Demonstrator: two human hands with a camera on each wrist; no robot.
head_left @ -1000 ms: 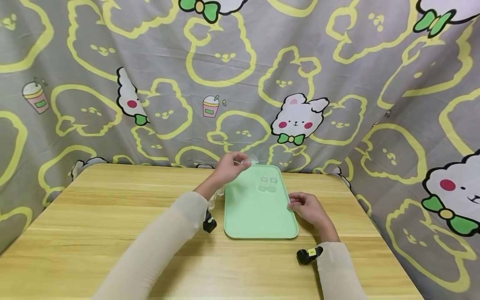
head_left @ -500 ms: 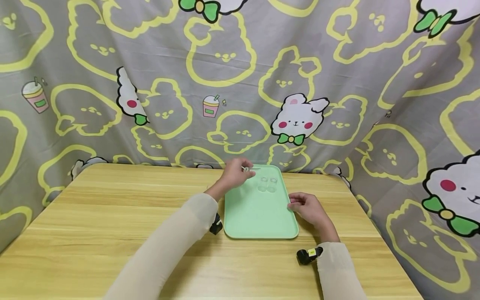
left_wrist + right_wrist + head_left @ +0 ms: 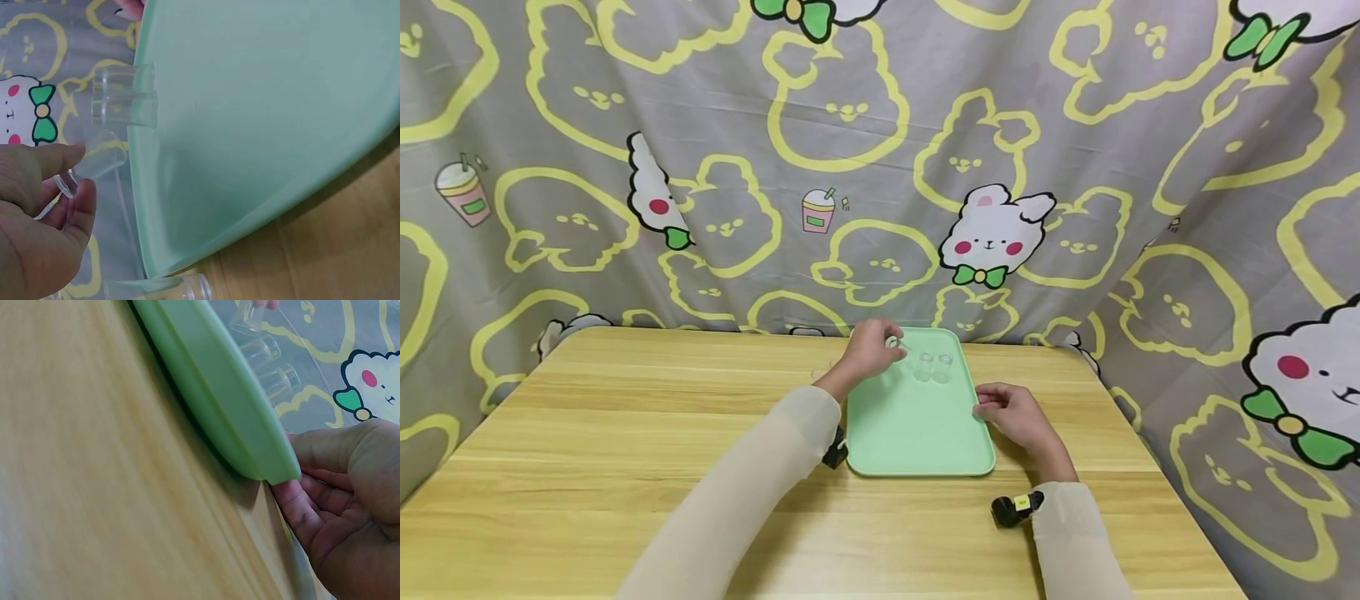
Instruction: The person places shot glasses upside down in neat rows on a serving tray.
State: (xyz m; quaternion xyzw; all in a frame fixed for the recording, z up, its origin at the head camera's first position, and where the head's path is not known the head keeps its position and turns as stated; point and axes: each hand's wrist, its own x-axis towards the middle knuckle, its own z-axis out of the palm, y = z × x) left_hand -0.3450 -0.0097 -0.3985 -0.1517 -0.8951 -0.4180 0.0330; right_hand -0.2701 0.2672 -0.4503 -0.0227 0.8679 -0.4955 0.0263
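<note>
We see the left hand (image 3: 871, 347) pinching a clear cup (image 3: 104, 156) over a green tray (image 3: 917, 433) bearing two upright cups (image 3: 942, 369), the right hand (image 3: 1017, 415) pinching its edge, on a wooden table (image 3: 662, 417) before a cartoon-print curtain (image 3: 722, 100).

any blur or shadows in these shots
Head view: soft shadow beside the left sleeve, on the table; left wrist view: a dim shadow on the green tray; right wrist view: table looks smeared, dark shadow under the green tray.

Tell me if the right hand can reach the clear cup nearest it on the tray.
Probably yes, if the right hand lets go of the tray: only its low rim lies between the fingers and that clear cup.
</note>
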